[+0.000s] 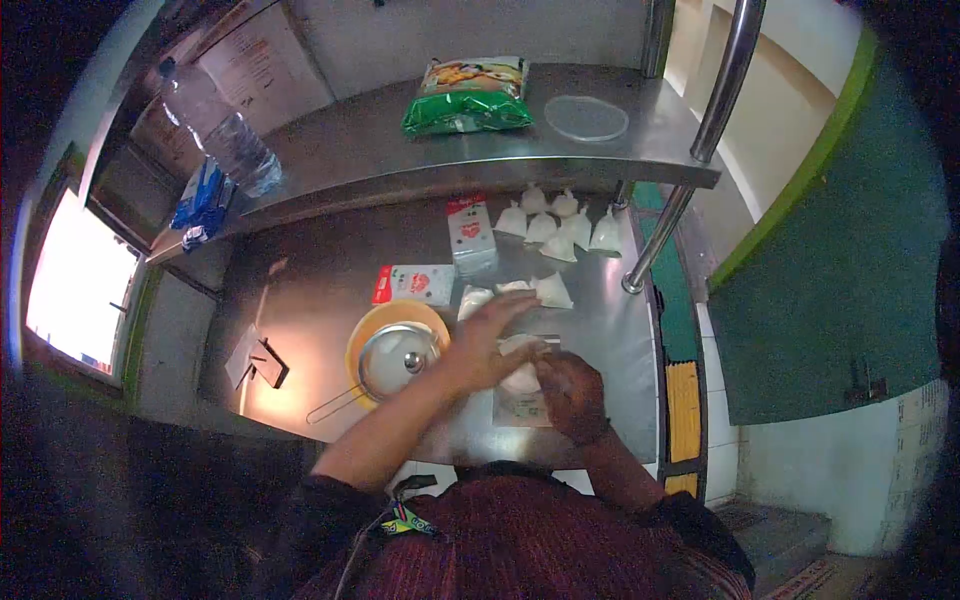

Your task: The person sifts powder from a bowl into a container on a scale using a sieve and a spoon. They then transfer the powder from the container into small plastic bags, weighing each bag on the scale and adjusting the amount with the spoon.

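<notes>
Close to the table's front edge, my left hand [490, 345] and my right hand [575, 395] meet at the top of a small clear plastic bag of white powder [519, 378]. My left thumb and fingers close at the bag's neck while another finger stretches forward. The right fingers are curled tight at the same spot, hiding the neck. Beneath the bag lies a flat pale rectangle [520, 415] with printed marks. Left of my forearm, an orange bowl [365, 335] carries a wire-handled sieve [385, 375] with a round metal piece [413, 362] in it.
Several knotted powder bags [541, 230] stand at the back right; more bags [552, 291] sit just beyond my hands. Two red-and-white boxes [425, 285] are behind the bowl. A raised steel shelf [360, 130] holds a water bottle [225, 135], a green packet [468, 108] and a clear lid [586, 118].
</notes>
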